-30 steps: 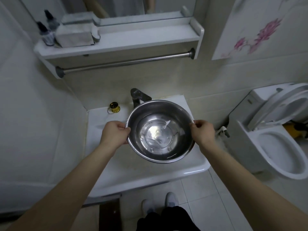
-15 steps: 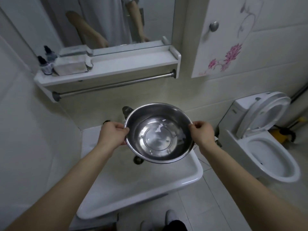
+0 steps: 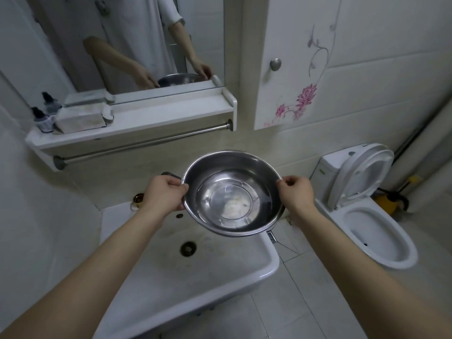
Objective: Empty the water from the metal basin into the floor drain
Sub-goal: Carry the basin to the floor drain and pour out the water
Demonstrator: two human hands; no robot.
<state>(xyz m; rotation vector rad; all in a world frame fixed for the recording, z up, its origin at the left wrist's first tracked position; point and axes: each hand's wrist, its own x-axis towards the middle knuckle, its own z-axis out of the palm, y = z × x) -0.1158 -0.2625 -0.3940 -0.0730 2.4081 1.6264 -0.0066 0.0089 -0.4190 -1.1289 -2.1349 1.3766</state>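
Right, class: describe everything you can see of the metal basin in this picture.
The metal basin is a round, shiny steel bowl with a thin rolled rim and a flat circular bottom. A shallow layer of clear water lies inside, with glare on it. It is held roughly level in the air above the right part of the white sink. The left hand and right hand pinch opposite sides of its rim.

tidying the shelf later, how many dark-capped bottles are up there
2. Both stand at the left end of the shelf: one bottle at the front, the other bottle behind it, beside the white box. More could hide behind the box.
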